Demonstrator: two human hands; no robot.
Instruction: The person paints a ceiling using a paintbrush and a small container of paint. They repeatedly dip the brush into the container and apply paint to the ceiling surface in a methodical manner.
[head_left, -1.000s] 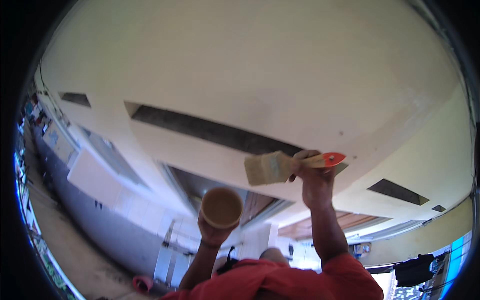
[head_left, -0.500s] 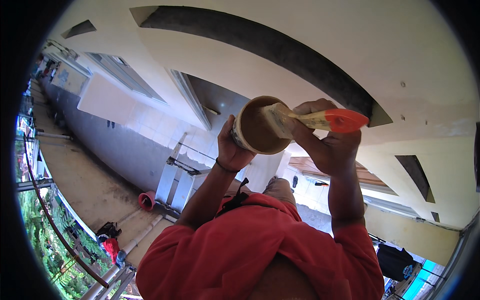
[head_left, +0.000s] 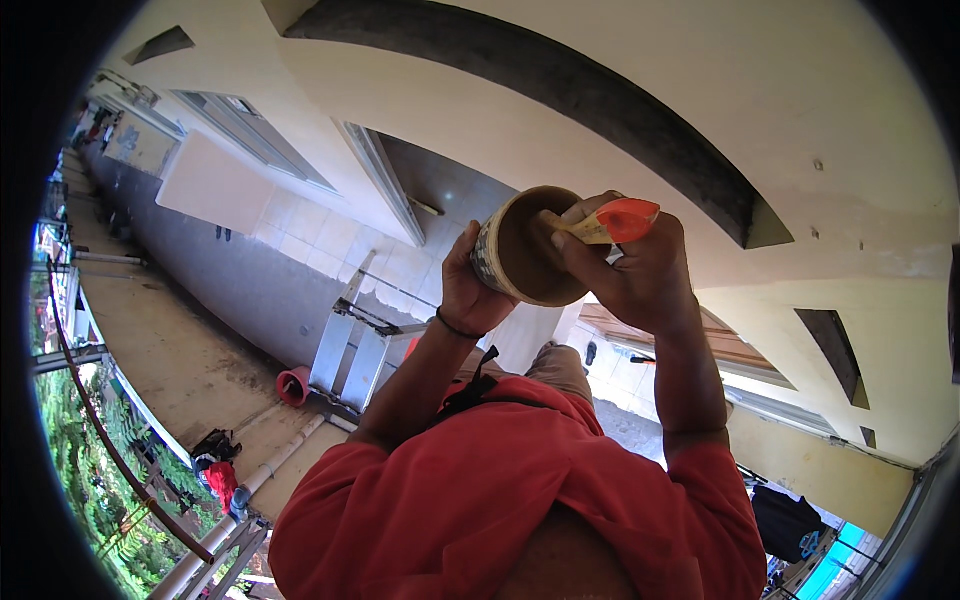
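Note:
My left hand grips a round tub with brownish contents, tilted toward me at the middle of the view. In my right hand is a wide paintbrush with a wooden handle and orange tip; its bristles are down inside the tub, hidden behind my fingers and the rim. Both hands are above my red-shirted body, in front of a cream wall that has a long dark recess.
Far below are a tiled floor, a metal step ladder or stand and a pink bucket. Scaffold pipes and greenery line the left. Smaller recesses cut the wall; dark clothing hangs lower right.
My right hand has brought the brush leftward and down into the tub, which my left hand has raised. The view has tilted down, showing more of my body and the ground.

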